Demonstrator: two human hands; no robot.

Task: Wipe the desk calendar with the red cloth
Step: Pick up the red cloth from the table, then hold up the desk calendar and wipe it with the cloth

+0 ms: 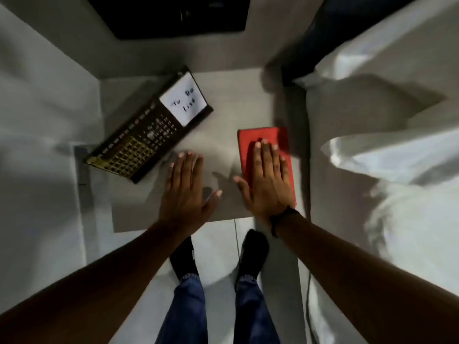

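A dark desk calendar (146,131) with gold grid print and a white "To Do List" note lies tilted at the back left of a small grey table (231,100). A folded red cloth (267,140) lies flat at the table's right side. My right hand (267,180) rests flat on top of the cloth, fingers spread, a dark band at the wrist. Flat on the bare tabletop lies my left hand (187,188), fingers apart, just in front of the calendar's near edge and not touching it.
A bed with rumpled white sheets (385,145) fills the right side, tight against the table. A dark screen (173,16) stands at the back. A pale wall (37,120) is on the left. My feet (253,252) stand on the tiled floor below the table's front edge.
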